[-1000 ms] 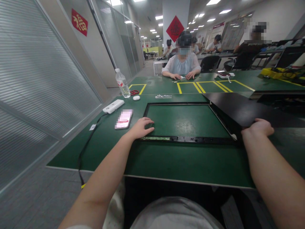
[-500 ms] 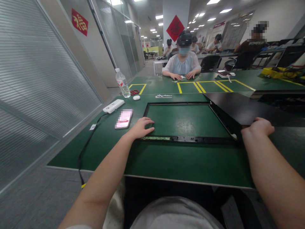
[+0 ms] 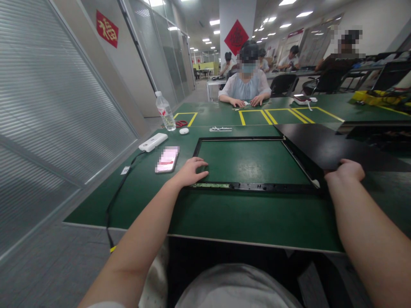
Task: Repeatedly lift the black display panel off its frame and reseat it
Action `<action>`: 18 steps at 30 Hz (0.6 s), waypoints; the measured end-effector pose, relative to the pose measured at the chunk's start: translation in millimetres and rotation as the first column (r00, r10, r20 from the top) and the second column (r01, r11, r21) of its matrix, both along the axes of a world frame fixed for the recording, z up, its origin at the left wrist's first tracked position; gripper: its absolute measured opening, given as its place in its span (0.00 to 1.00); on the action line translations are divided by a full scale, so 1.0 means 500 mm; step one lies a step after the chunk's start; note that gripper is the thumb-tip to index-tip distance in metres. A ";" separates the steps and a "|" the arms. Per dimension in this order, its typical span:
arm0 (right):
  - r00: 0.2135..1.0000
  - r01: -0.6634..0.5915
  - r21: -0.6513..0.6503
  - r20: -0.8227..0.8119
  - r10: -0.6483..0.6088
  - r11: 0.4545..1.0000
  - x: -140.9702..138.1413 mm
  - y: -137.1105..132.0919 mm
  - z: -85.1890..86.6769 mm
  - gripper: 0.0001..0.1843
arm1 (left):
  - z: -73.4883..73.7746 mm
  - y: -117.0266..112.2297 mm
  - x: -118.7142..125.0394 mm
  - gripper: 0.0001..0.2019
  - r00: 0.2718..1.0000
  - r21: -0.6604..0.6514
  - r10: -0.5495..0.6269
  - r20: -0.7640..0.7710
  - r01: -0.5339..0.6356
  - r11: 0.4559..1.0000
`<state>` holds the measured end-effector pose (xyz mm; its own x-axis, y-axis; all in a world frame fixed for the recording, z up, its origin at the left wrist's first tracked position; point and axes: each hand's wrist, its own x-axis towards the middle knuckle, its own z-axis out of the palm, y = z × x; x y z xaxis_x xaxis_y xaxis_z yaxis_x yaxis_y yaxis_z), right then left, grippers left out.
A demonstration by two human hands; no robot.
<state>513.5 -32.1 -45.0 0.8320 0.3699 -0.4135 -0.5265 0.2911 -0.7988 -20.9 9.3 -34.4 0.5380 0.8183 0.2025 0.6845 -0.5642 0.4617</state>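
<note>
A black rectangular frame (image 3: pixel 263 187) lies flat on the green table, its near side carrying a green strip like a circuit board at the left. Over the frame's near left corner rests my left hand (image 3: pixel 192 172), fingers stretched out and apart. To the right, a flat black panel (image 3: pixel 324 145) is tilted up beside the frame's right side. My right hand (image 3: pixel 345 171) is closed around the panel's near edge; its fingertips are partly hidden under it.
Left of the frame lie a phone (image 3: pixel 167 159), a white power strip (image 3: pixel 153 142) with a black cord, and a small white case (image 3: pixel 184 131). A water bottle (image 3: pixel 165 111) and red-handled scissors (image 3: pixel 181 123) stand farther back. A person (image 3: pixel 245 85) sits opposite.
My right hand has shifted slightly left with the black panel, whose tilt looks a little different. My left hand and the frame stay in place.
</note>
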 end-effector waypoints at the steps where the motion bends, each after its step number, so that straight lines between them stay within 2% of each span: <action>1: 0.999 0.048 -0.032 -0.006 -0.048 0.998 -0.004 0.001 0.004 0.17 | 0.001 0.000 0.000 0.23 1.000 -0.001 0.002 0.002 -0.002 1.000; 4: 0.995 0.100 -0.079 -0.015 -0.101 0.992 -0.013 0.001 0.014 0.17 | 0.003 -0.001 0.002 0.23 1.000 0.000 0.005 0.000 -0.005 1.000; 18: 0.994 0.109 -0.105 -0.010 -0.111 0.988 -0.026 0.000 0.026 0.16 | 0.008 -0.007 0.008 0.24 0.998 -0.011 0.032 -0.056 -0.033 0.999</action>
